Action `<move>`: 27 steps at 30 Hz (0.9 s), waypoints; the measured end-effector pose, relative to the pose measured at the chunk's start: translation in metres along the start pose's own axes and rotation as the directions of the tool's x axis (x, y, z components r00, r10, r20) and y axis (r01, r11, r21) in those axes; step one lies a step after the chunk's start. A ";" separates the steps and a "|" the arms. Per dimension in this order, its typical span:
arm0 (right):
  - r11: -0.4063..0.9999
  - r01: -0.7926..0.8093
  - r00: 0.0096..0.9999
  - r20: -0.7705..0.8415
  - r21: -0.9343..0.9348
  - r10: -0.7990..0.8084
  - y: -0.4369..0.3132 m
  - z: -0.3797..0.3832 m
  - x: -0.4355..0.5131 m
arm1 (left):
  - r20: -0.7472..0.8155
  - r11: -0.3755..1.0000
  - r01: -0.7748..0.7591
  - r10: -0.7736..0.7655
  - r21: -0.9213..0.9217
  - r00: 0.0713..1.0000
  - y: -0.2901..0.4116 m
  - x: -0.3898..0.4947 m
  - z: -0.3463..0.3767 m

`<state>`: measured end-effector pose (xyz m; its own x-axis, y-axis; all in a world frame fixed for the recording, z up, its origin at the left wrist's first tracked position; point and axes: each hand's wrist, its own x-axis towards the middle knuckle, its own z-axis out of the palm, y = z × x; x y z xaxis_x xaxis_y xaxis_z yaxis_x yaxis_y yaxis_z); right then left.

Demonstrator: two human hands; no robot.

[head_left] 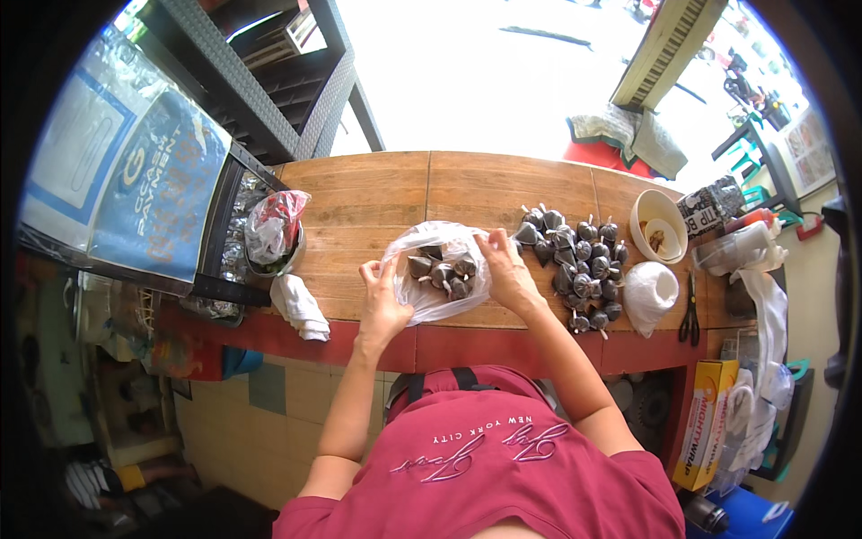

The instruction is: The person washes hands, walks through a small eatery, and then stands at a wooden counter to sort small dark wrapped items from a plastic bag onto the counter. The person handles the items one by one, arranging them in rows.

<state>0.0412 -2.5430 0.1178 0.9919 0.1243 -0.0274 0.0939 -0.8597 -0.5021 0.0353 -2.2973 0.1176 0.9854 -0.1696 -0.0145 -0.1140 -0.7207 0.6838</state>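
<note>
A translucent white plastic bag (431, 311) rests on the wooden counter in front of me, its mouth spread wide. My left hand (382, 301) pinches its left rim, and my right hand (510, 271) grips the rim on the right. Inside lie several small knotted pouches (443, 275) with dark contents. More such dark pouches (583, 266) are clustered on the counter just right of my right hand. Beyond them sits a roll of white plastic material (650, 296).
Scissors (689, 311) lie right of the roll, below nested cream bowls (658, 226). On the left are a pot (275, 263) topped with plastic bags and a folded white cloth (300, 308). The wooden counter (363, 195) has a red front edge. A yellow wrap box (706, 424) stands lower right.
</note>
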 end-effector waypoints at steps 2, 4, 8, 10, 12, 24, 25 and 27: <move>1.000 0.012 0.997 -0.074 0.019 -0.011 -0.007 -0.017 -0.003 | 0.179 0.994 0.083 -0.069 -0.072 0.981 0.000 0.006 -0.017; 1.000 0.026 0.991 -0.130 0.004 -0.025 -0.012 -0.035 -0.005 | 0.214 0.995 0.021 0.001 -0.100 0.977 0.001 0.010 -0.031; 0.997 -0.017 0.990 -0.139 0.072 0.027 -0.022 -0.043 0.003 | 0.238 0.988 0.025 0.011 -0.149 0.971 0.005 0.017 -0.045; 0.971 0.047 0.998 -0.062 0.236 -0.033 -0.015 -0.043 0.006 | 0.223 0.989 0.021 0.012 -0.145 0.975 0.006 0.021 -0.051; 0.888 0.167 0.985 -0.101 0.429 -0.136 0.001 -0.043 0.009 | 0.216 0.989 0.029 0.002 -0.142 0.976 0.007 0.020 -0.058; 0.893 -0.221 0.958 0.085 -0.391 0.275 0.107 -0.052 0.026 | 0.224 0.925 -0.106 0.198 -0.364 0.954 0.022 0.027 -0.074; 0.882 -0.200 0.961 0.090 -0.426 0.261 0.108 -0.050 0.028 | 0.217 0.924 -0.114 0.204 -0.366 0.955 0.023 0.028 -0.074; 0.895 -0.182 0.956 0.140 -0.408 0.258 0.111 -0.050 0.035 | 0.195 0.933 -0.130 0.204 -0.335 0.959 0.026 0.029 -0.074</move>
<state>0.0904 -2.6588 0.1038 0.9602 -0.0334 -0.2772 -0.0611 -0.9939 -0.0918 0.0700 -2.2714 0.1885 0.8975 -0.4407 -0.0170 -0.1921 -0.4253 0.8845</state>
